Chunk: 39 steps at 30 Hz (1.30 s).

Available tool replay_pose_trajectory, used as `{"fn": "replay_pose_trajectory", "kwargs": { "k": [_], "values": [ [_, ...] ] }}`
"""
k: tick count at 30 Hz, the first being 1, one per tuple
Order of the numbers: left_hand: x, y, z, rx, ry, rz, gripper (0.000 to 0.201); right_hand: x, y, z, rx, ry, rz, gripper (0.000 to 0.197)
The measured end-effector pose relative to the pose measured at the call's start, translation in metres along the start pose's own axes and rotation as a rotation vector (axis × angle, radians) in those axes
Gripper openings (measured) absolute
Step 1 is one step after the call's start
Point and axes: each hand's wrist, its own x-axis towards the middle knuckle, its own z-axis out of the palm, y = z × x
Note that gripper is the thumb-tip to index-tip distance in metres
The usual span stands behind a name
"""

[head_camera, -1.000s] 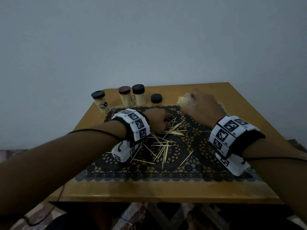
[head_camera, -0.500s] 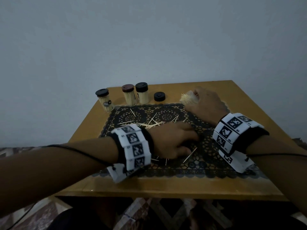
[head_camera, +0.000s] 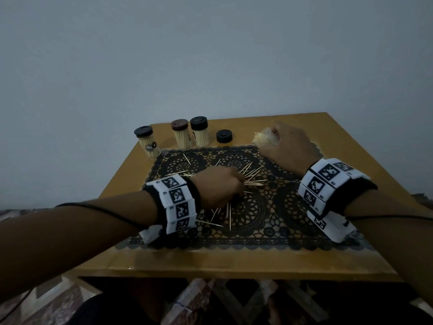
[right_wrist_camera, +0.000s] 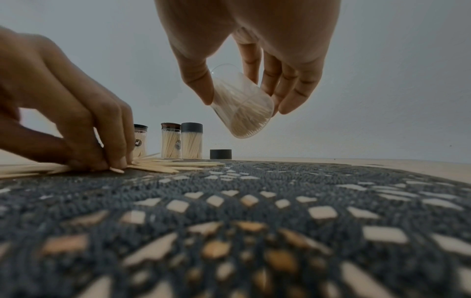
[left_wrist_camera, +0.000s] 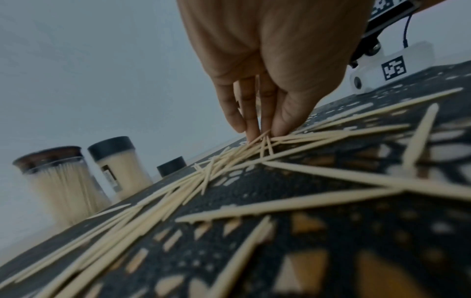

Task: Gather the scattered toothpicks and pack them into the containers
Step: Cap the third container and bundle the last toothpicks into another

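Observation:
Loose toothpicks [head_camera: 254,175] lie scattered on a black lace mat [head_camera: 269,221]. My left hand [head_camera: 240,185] is down on the middle of the mat, thumb and curled fingers pinching a bunch of toothpicks [left_wrist_camera: 288,139] against it; the right wrist view shows this grip [right_wrist_camera: 112,162] from the side. My right hand [head_camera: 275,136] holds an open clear container [head_camera: 264,139], tilted and nearly full of toothpicks, just above the mat's far right corner. Thumb and fingers wrap that container [right_wrist_camera: 242,125].
Three capped containers [head_camera: 147,145] [head_camera: 181,134] [head_camera: 200,132] full of toothpicks stand along the far edge of the wooden table [head_camera: 210,261]. A loose black lid [head_camera: 224,136] lies beside them. A wall rises behind; patterned floor shows below the near edge.
My left hand swept toward the front of the mat over the toothpicks, then came back a little; more sticks now fan out by its fingertips. My right hand kept holding the container.

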Motion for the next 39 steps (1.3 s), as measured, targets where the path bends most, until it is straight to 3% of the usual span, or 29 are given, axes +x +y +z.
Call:
{"fn": "replay_pose_trajectory", "kwargs": {
  "k": [3,6,8,10,12,18,25,30,32,36,39],
  "values": [
    [0.0,-0.004,-0.004,0.077,-0.077,-0.08,0.018,0.0,0.0,0.0,0.01,0.001,0.001,0.035],
    [0.009,-0.001,-0.006,0.088,-0.021,-0.144,0.023,0.001,0.001,0.001,0.01,0.011,-0.013,0.034],
    [0.019,0.001,-0.005,0.023,-0.027,-0.226,0.043,0.001,0.0,0.001,0.009,0.018,-0.016,0.032],
    [0.03,0.001,-0.004,-0.115,-0.135,-0.275,0.056,0.001,0.0,0.0,0.004,0.017,-0.011,0.032],
    [0.035,-0.003,-0.006,-0.205,-0.178,-0.268,0.05,0.001,0.001,0.001,-0.006,0.013,-0.01,0.032],
    [0.01,-0.026,-0.005,-0.188,-0.034,-0.207,0.016,0.003,0.003,0.003,0.007,0.011,-0.029,0.036],
    [-0.009,-0.032,-0.001,-0.171,0.033,-0.28,0.008,0.004,0.003,0.003,0.0,0.006,-0.03,0.038],
    [0.015,-0.018,-0.007,-0.302,-0.06,-0.386,0.064,0.003,0.002,0.003,-0.002,-0.001,-0.019,0.038],
    [0.03,-0.012,-0.003,-0.328,-0.108,-0.378,0.075,0.003,0.002,0.003,-0.007,0.006,-0.022,0.037],
    [0.052,-0.011,0.004,-0.332,-0.198,-0.404,0.084,0.002,0.001,0.002,-0.001,0.014,-0.021,0.035],
    [0.053,-0.013,-0.002,-0.333,-0.138,-0.34,0.067,0.001,0.002,0.001,0.006,0.01,-0.027,0.036]
  ]
}}
